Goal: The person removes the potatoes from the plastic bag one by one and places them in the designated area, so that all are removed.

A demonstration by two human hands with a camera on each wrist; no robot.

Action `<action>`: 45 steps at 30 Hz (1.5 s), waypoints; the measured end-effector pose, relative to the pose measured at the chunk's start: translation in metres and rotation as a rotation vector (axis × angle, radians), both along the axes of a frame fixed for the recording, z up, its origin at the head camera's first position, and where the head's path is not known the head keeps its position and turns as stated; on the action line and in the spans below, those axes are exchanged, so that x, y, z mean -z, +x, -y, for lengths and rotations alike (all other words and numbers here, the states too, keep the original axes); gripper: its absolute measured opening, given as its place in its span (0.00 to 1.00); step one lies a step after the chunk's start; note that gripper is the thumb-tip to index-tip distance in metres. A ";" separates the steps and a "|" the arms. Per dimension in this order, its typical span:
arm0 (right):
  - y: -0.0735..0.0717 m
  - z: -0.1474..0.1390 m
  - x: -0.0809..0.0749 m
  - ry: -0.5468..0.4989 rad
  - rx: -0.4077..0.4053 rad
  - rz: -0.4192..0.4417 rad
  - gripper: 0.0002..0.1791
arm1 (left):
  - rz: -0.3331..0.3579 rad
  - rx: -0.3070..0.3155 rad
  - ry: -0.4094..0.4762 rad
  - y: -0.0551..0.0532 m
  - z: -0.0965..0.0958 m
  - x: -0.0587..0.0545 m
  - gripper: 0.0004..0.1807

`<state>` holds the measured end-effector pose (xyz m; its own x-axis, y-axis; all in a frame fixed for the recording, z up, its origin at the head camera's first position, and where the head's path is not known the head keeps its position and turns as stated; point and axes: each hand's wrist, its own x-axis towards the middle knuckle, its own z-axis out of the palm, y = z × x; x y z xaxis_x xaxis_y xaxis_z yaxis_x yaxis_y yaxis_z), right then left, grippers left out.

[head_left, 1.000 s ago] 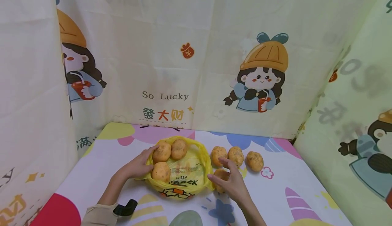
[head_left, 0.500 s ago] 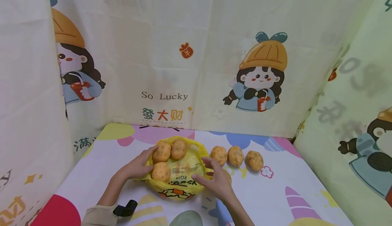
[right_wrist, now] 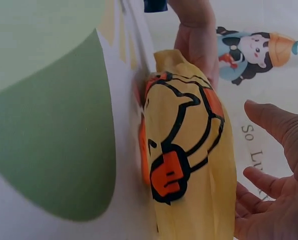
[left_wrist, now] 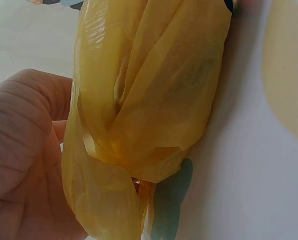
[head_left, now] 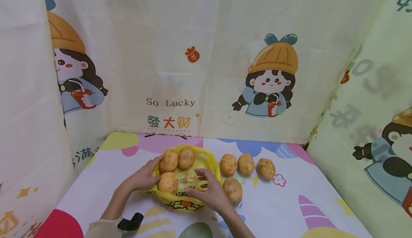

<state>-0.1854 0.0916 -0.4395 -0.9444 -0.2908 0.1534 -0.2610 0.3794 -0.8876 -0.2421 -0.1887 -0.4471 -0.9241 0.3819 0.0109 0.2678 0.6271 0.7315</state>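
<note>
A yellow plastic bag [head_left: 186, 205] with its mouth spread wide lies on the table, three potatoes [head_left: 167, 183] inside along its left and back. My left hand [head_left: 143, 176] grips the bag's left rim, thumb and fingertips beside the potatoes; in the left wrist view the yellow film [left_wrist: 154, 90] covers part of that hand. Over the right half of the bag's mouth is my right hand [head_left: 210, 191], its fingers loosely bent and apart, holding nothing. Just right of it, outside the bag, lies one potato [head_left: 233, 190].
Behind that potato, three more potatoes [head_left: 246, 164] sit in a row right of the bag. A patterned cloth [head_left: 280, 209] covers the table. Printed curtains [head_left: 212, 69] close off the back and both sides.
My right hand has moved left, from above the front potato outside the bag to over the bag's mouth. The left hand and the potatoes have stayed in place.
</note>
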 end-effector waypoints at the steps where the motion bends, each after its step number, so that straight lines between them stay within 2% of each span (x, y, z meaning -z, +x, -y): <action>1: -0.001 0.002 0.001 -0.003 -0.006 0.001 0.37 | -0.003 0.000 0.001 0.000 0.000 0.000 0.43; 9: -0.005 0.022 0.004 0.015 -0.048 -0.002 0.37 | -0.016 0.011 0.014 0.001 0.001 0.003 0.43; 29: -0.016 0.054 0.013 0.095 -0.068 -0.032 0.36 | -0.020 0.012 0.010 -0.002 0.002 0.004 0.43; 35: -0.020 0.058 0.018 0.131 -0.093 0.002 0.39 | -0.006 0.006 0.001 -0.003 0.002 0.003 0.44; 45: -0.023 0.063 0.026 0.102 -0.107 0.082 0.45 | -0.006 0.010 0.010 0.001 0.002 0.002 0.43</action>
<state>-0.2088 0.0289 -0.4651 -0.9152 -0.4009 0.0418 -0.2335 0.4426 -0.8658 -0.2413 -0.1910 -0.4487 -0.9202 0.3909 0.0199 0.2780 0.6169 0.7363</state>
